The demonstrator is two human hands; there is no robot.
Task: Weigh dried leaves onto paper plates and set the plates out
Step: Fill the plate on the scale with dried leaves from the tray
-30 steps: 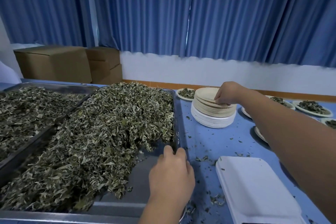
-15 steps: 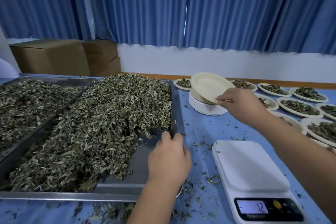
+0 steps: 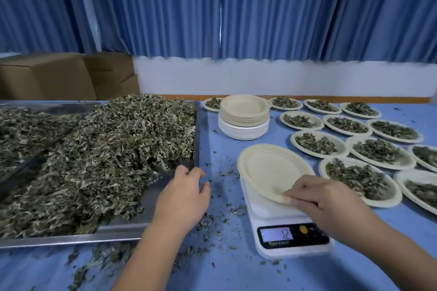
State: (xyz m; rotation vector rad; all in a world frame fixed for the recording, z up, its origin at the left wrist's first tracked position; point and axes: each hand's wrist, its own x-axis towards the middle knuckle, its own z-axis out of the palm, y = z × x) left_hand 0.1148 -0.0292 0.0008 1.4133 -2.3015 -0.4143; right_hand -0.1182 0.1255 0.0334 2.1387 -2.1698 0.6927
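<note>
An empty cream paper plate [image 3: 267, 168] lies tilted over the white kitchen scale [image 3: 274, 212], whose display [image 3: 277, 234] reads 12. My right hand [image 3: 321, 201] pinches the plate's near rim. My left hand [image 3: 182, 194] rests with loosely curled fingers at the right edge of the metal tray [image 3: 118, 234], beside the heap of dried leaves [image 3: 106, 156], and holds nothing. A stack of empty plates [image 3: 244, 116] stands behind the scale.
Several plates filled with leaves [image 3: 354, 177] cover the blue table [image 3: 236, 271] on the right. A second tray of leaves [image 3: 26, 125] sits at far left. Cardboard boxes [image 3: 47, 75] and blue curtains stand behind. Leaf crumbs lie scattered round the scale.
My right hand lifted one plate off the stack and brought it down toward me onto the scale. My left hand stayed at the tray's edge.
</note>
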